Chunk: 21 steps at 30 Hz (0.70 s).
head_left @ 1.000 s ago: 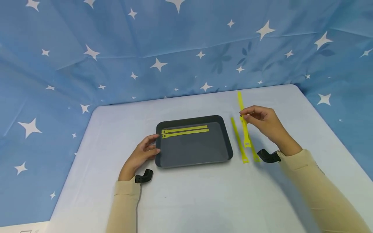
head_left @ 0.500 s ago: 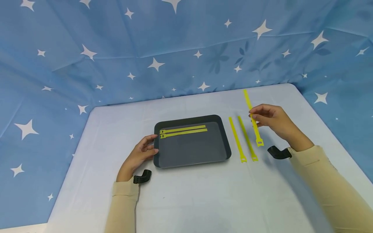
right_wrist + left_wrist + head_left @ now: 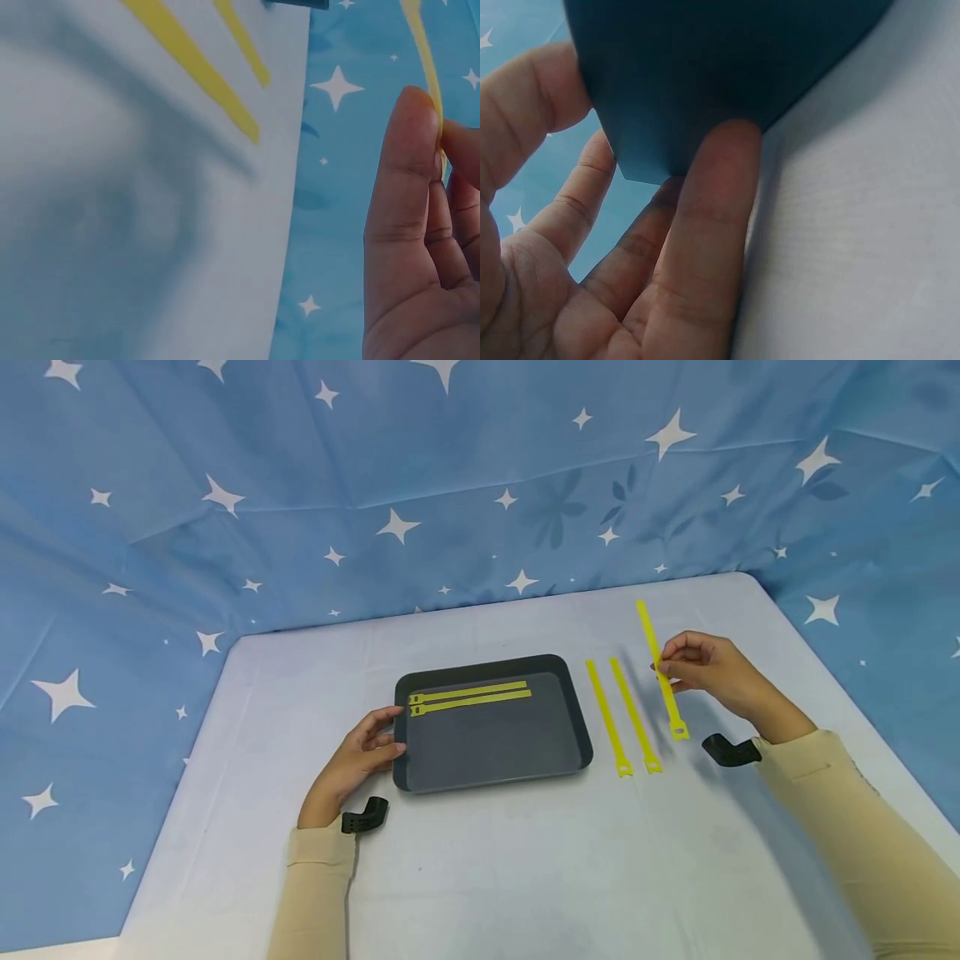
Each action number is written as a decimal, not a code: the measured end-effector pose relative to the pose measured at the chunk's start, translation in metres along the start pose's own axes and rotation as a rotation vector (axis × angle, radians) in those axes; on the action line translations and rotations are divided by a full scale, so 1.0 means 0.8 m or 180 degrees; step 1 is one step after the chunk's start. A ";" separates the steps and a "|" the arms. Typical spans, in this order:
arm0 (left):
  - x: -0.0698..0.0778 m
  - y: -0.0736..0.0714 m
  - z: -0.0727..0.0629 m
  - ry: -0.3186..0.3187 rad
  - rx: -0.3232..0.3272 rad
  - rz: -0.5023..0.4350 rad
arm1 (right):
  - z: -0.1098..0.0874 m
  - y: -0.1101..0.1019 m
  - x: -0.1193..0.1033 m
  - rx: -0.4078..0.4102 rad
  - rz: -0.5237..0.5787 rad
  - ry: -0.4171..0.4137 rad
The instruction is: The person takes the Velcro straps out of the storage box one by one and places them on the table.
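Key relation: the long, thin, bright yellow strap with a slotted end, probably fabric or soft plastic (image 3: 668, 697), is in my right hand (image 3: 697, 662), raised off the white cloth-covered table (image 3: 480, 877) and well apart from the shallow, dark grey, rounded rectangular tray (image 3: 495, 743), which lies to its left. Its long axis runs far to near on a slant: plain end far and a bit left, slotted end near and a bit right. Between it and the tray, two loose yellow straps of the same shape (image 3: 607, 718) lie on the table, about parallel to it, slotted ends near. Inside the tray, toward the far wall, two flat yellow straps side by side (image 3: 472, 701) run left to right, slotted ends left, so my held one sits crosswise to that pair (roughly a quarter turn, by eye). Right hand's the nearer one, obviously: narrow pinch near mid-length, thumb against finger, hand pointing left, forearm in from the near right in a beige sleeve (image 3: 810, 768). Left hand (image 3: 360, 756) is well away, holding the tray's left edge, fingers bent at the rim and outer wall, forearm in from the near left.
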State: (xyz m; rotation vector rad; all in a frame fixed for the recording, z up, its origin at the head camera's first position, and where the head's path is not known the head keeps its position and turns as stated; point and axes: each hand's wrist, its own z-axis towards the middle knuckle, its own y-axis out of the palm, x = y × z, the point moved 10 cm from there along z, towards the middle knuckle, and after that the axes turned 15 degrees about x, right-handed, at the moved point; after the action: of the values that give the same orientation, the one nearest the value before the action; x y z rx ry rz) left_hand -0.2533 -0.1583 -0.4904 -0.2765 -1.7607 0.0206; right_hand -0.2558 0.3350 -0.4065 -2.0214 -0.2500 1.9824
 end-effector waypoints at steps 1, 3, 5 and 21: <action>0.000 0.000 0.000 -0.0006 0.0002 -0.0009 | 0.001 0.000 0.004 -0.0006 -0.0010 0.0046; -0.001 0.000 0.000 -0.0019 0.0009 -0.0017 | 0.004 0.000 0.012 -0.0033 -0.0028 0.0128; -0.001 -0.001 0.000 -0.0028 0.0016 -0.0011 | 0.006 0.000 0.020 -0.0076 -0.0054 0.0198; 0.000 -0.001 -0.001 0.0013 0.0023 0.0010 | 0.010 0.009 0.078 -0.0281 -0.0350 0.0675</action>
State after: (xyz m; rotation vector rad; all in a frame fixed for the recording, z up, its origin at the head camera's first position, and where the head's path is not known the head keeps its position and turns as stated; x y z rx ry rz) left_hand -0.2526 -0.1589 -0.4898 -0.2737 -1.7559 0.0287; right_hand -0.2621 0.3496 -0.4680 -2.2014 -0.3974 1.7042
